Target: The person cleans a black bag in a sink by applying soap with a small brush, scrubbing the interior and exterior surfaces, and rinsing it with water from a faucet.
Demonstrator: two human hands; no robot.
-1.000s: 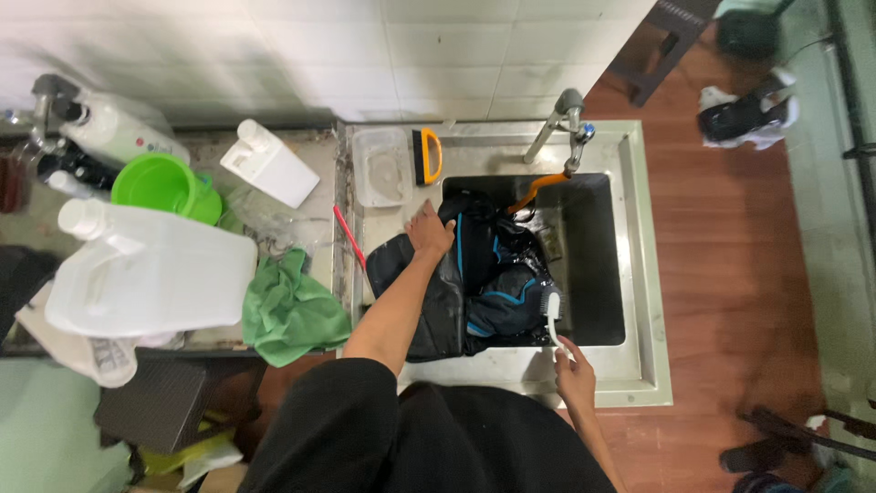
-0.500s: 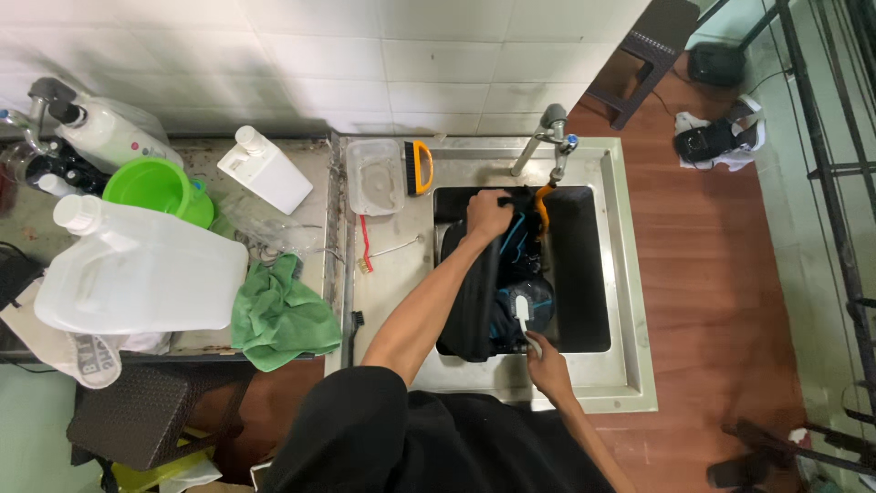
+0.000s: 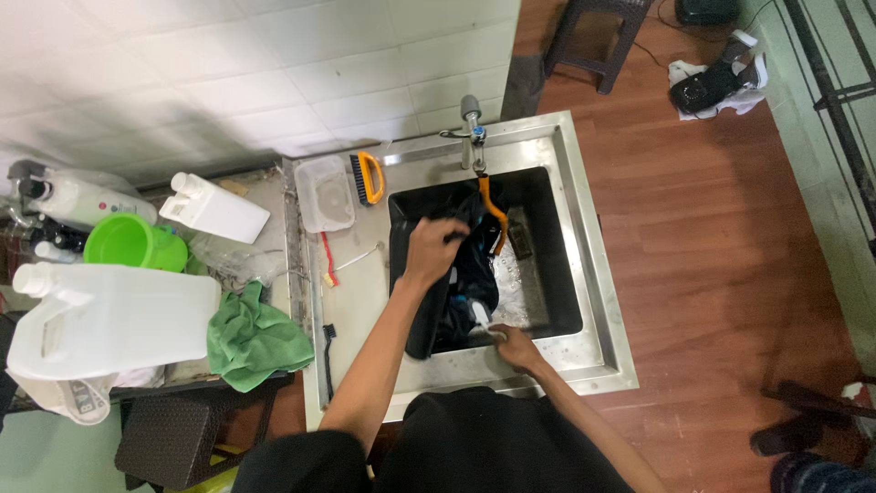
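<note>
My left hand (image 3: pixel 429 248) grips the upper part of a black bag with blue trim (image 3: pixel 453 301) that lies in the steel sink (image 3: pixel 595 301). My right hand (image 3: pixel 514 344) is at the near edge of the basin, closed on a small white brush (image 3: pixel 480 316) pressed against the bag's lower end. An orange hose (image 3: pixel 494 210) hangs from the tap (image 3: pixel 472 128) down onto the bag. Water wets the basin floor to the right of the bag.
An orange-handled scrub brush (image 3: pixel 367 177) and a clear plastic tub (image 3: pixel 326 193) sit behind the sink. A black toothbrush (image 3: pixel 328 347), green cloth (image 3: pixel 255 334), large white jug (image 3: pixel 109 321), green bucket (image 3: pixel 130 243) and bottles crowd the left counter. Wooden floor lies to the right.
The view has shifted so the sink sits more central. My left hand stays on the bag's top while my right hand keeps the brush at its lower end.
</note>
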